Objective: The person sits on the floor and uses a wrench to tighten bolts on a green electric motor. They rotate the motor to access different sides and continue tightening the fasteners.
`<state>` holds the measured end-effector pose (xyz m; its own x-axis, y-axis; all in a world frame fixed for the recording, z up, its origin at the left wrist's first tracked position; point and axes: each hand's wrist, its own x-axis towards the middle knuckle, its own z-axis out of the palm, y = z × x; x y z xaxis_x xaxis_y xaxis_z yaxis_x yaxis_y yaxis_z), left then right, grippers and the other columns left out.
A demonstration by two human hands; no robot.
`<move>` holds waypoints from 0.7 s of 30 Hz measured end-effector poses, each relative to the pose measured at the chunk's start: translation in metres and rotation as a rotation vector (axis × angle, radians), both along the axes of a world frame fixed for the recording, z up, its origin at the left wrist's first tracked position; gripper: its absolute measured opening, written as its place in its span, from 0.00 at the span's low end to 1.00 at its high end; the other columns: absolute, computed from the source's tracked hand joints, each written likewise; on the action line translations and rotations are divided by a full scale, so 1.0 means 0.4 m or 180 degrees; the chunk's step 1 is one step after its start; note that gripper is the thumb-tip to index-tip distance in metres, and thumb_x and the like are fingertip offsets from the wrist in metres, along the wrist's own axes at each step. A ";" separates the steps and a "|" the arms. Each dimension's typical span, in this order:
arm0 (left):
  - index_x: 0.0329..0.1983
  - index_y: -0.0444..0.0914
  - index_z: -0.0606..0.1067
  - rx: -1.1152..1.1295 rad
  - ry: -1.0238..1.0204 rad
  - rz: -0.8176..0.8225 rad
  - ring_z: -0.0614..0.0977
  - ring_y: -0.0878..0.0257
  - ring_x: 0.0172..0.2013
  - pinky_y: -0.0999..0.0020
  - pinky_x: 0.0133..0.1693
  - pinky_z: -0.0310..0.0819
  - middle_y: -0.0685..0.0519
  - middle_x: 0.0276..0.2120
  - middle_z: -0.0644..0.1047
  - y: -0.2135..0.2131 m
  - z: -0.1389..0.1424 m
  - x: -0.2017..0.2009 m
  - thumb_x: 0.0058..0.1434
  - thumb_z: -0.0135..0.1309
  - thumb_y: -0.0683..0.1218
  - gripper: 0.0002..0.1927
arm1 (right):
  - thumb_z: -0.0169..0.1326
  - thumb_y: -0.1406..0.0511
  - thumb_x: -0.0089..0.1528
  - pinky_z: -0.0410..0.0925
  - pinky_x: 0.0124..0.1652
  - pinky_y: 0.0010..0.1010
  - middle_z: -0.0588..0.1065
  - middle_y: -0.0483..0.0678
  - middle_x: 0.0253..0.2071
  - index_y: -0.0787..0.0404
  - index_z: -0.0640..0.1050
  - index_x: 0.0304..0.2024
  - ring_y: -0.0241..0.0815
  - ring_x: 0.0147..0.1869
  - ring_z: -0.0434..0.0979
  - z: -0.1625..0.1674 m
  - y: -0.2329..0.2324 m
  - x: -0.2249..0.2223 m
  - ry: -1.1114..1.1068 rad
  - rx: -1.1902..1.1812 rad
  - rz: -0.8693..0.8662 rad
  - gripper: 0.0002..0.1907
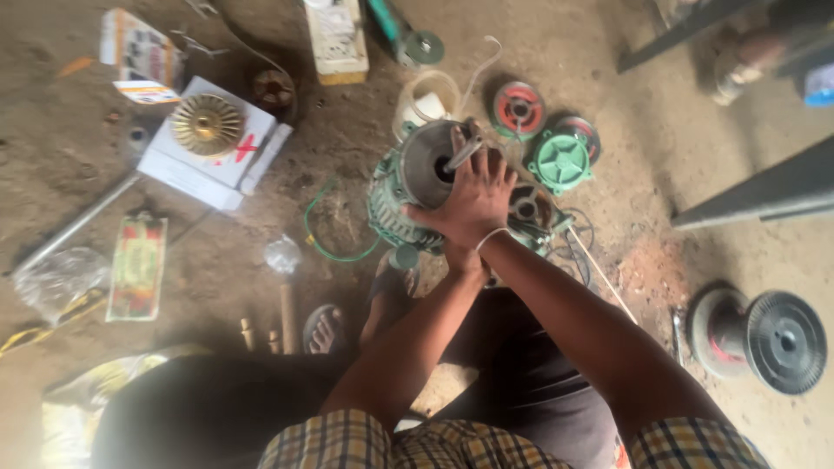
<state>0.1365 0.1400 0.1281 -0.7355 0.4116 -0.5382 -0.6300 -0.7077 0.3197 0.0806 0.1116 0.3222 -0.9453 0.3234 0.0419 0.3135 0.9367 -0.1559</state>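
Right hand (473, 198) is clamping down over the green ribbed metal motor housing (401, 195), a thin metal tool (465, 149) poking out at twelve o'clock; left hand is hiding beneath, grip impossible to tell; next, judging by this, steady leverage into the bore

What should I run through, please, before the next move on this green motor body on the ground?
1. Right hand rests firmly on the motor body: ok.
2. Left hand steadies it: cannot tell, hidden under the right.
3. Metal tool sits in the bore: ok.
4. Green wire lies free of the hands: ok.
5. Wire spools stand apart from the motor: ok.
6. Bare foot lies close below: not ok.
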 end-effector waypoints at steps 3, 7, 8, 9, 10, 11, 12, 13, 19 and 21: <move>0.57 0.36 0.63 -0.0059 0.0148 0.0014 0.70 0.67 0.18 0.71 0.15 0.59 0.55 0.27 0.70 -0.039 0.010 0.056 0.78 0.47 0.54 0.18 | 0.66 0.31 0.40 0.49 0.66 0.65 0.52 0.58 0.77 0.55 0.50 0.76 0.68 0.76 0.51 0.009 -0.012 0.011 -0.0029 0.0102 0.0063 0.74; 0.58 0.37 0.62 -0.0863 0.0123 -0.0359 0.69 0.63 0.12 0.68 0.12 0.59 0.51 0.22 0.68 -0.151 0.107 0.134 0.79 0.41 0.58 0.20 | 0.65 0.30 0.40 0.49 0.67 0.64 0.52 0.61 0.76 0.54 0.49 0.77 0.68 0.77 0.50 0.017 -0.016 0.020 -0.0244 0.0039 0.0055 0.74; 0.59 0.38 0.62 -0.1191 0.0054 -0.0548 0.69 0.62 0.12 0.67 0.12 0.60 0.50 0.21 0.69 -0.193 0.135 0.140 0.78 0.39 0.59 0.21 | 0.64 0.29 0.39 0.49 0.68 0.63 0.52 0.61 0.76 0.53 0.49 0.77 0.68 0.77 0.50 0.016 -0.014 0.022 -0.0277 0.0003 0.0054 0.75; 0.63 0.42 0.60 -0.1544 0.0185 -0.0751 0.71 0.61 0.11 0.66 0.12 0.63 0.50 0.22 0.70 -0.240 0.160 0.137 0.75 0.38 0.58 0.21 | 0.64 0.28 0.39 0.48 0.67 0.64 0.51 0.62 0.76 0.54 0.49 0.77 0.68 0.77 0.50 0.014 -0.013 0.023 -0.0211 0.0018 0.0107 0.75; 0.67 0.46 0.58 -0.1892 0.0296 -0.0959 0.72 0.60 0.11 0.66 0.13 0.67 0.50 0.22 0.72 -0.292 0.178 0.123 0.72 0.37 0.57 0.23 | 0.64 0.28 0.38 0.47 0.67 0.64 0.51 0.62 0.76 0.54 0.49 0.77 0.67 0.77 0.51 0.012 -0.011 0.024 -0.0161 0.0036 0.0159 0.75; 0.70 0.51 0.56 -0.2230 0.0402 -0.1163 0.74 0.59 0.11 0.65 0.13 0.70 0.51 0.22 0.74 -0.344 0.192 0.096 0.69 0.36 0.57 0.27 | 0.63 0.27 0.38 0.46 0.67 0.65 0.50 0.63 0.76 0.54 0.49 0.76 0.67 0.76 0.51 0.009 -0.010 0.025 -0.0113 0.0062 0.0218 0.76; 0.63 0.45 0.63 -0.2310 0.0725 -0.1435 0.75 0.60 0.11 0.66 0.13 0.70 0.49 0.22 0.74 -0.396 0.199 0.061 0.70 0.37 0.56 0.22 | 0.63 0.27 0.39 0.45 0.67 0.65 0.50 0.62 0.76 0.54 0.49 0.77 0.68 0.77 0.50 0.007 -0.010 0.027 -0.0120 0.0068 0.0227 0.76; 0.56 0.39 0.70 -0.2390 0.1061 -0.1713 0.76 0.61 0.11 0.66 0.13 0.71 0.47 0.22 0.73 -0.443 0.202 0.018 0.72 0.38 0.56 0.20 | 0.63 0.27 0.40 0.45 0.68 0.66 0.50 0.62 0.77 0.54 0.49 0.77 0.69 0.77 0.49 0.005 -0.011 0.028 -0.0118 0.0070 0.0226 0.75; 0.43 0.34 0.79 -0.2328 0.1795 -0.2949 0.66 0.65 0.11 0.65 0.14 0.56 0.51 0.15 0.69 -0.542 0.205 -0.240 0.71 0.43 0.53 0.20 | 0.64 0.28 0.40 0.44 0.69 0.65 0.50 0.59 0.78 0.54 0.50 0.77 0.67 0.78 0.49 0.016 -0.033 0.031 -0.0102 0.0098 0.0150 0.75; 0.39 0.33 0.81 -0.2586 0.2198 -0.3223 0.65 0.64 0.11 0.64 0.15 0.57 0.52 0.13 0.68 -0.540 0.209 -0.287 0.71 0.44 0.53 0.21 | 0.65 0.29 0.39 0.45 0.69 0.64 0.50 0.57 0.78 0.53 0.50 0.77 0.65 0.78 0.49 0.025 -0.040 0.028 -0.0138 0.0045 0.0081 0.74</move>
